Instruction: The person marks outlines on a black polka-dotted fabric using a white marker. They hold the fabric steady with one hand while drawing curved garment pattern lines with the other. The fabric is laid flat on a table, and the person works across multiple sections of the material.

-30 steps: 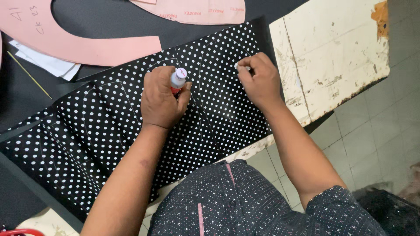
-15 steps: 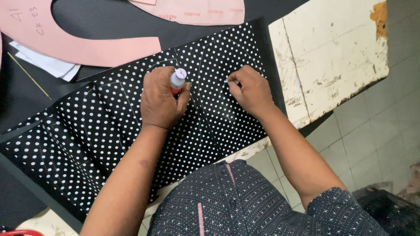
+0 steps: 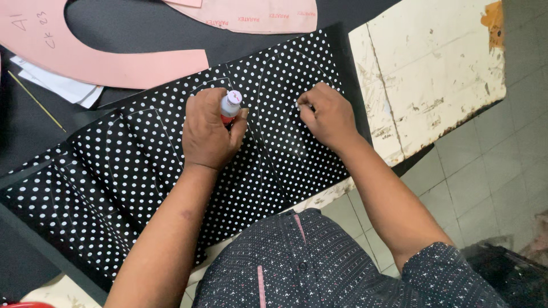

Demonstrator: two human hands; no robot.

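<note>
A black fabric with white polka dots lies spread across the table, with thin chalk outlines drawn on it. My left hand rests on the fabric and grips a small bottle with a white cap and red body, held upright. My right hand sits further right on the same fabric, fingers curled and pinched near a chalk line; a small pale piece may be between the fingertips, but it is too small to tell.
Pink paper pattern pieces lie at the back of the table, another pink pattern piece at the top. White paper sheets and a thin yellow stick lie left. A worn white board forms the table's right end, tiled floor beyond.
My right hand has slid left and slightly down along the fabric. My left hand with the bottle has stayed in place.
</note>
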